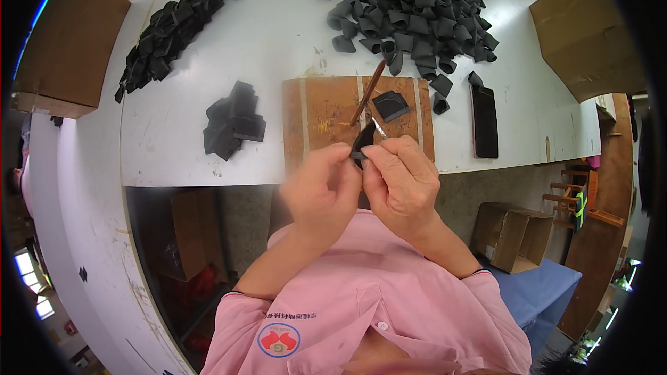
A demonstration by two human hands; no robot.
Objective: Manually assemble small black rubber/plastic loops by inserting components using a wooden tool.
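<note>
Over the near edge of a brown wooden board (pixel 294 114), my left hand (pixel 321 184) and my right hand (pixel 404 175) meet, each pinching the lower end of a small black fabric piece (pixel 365 136). Fingertips hide part of that piece. Just beyond it a dark brown rod (pixel 369 90) slants up from the board; whether it is fixed there I cannot tell. A second black piece (pixel 390 106), flat with a rounded corner, rests on the board right of the rod. Something thin and shiny (pixel 379 127) shows close to my right fingers, too small to make out.
A white table (pixel 271 35) carries a large heap of curled black pieces (pixel 417 17), a long row of stacked black pieces (pixel 180 24) and a small flat pile (pixel 235 121). A dark phone (pixel 485 123) lies right. Cardboard boxes (pixel 73 35) flank the table.
</note>
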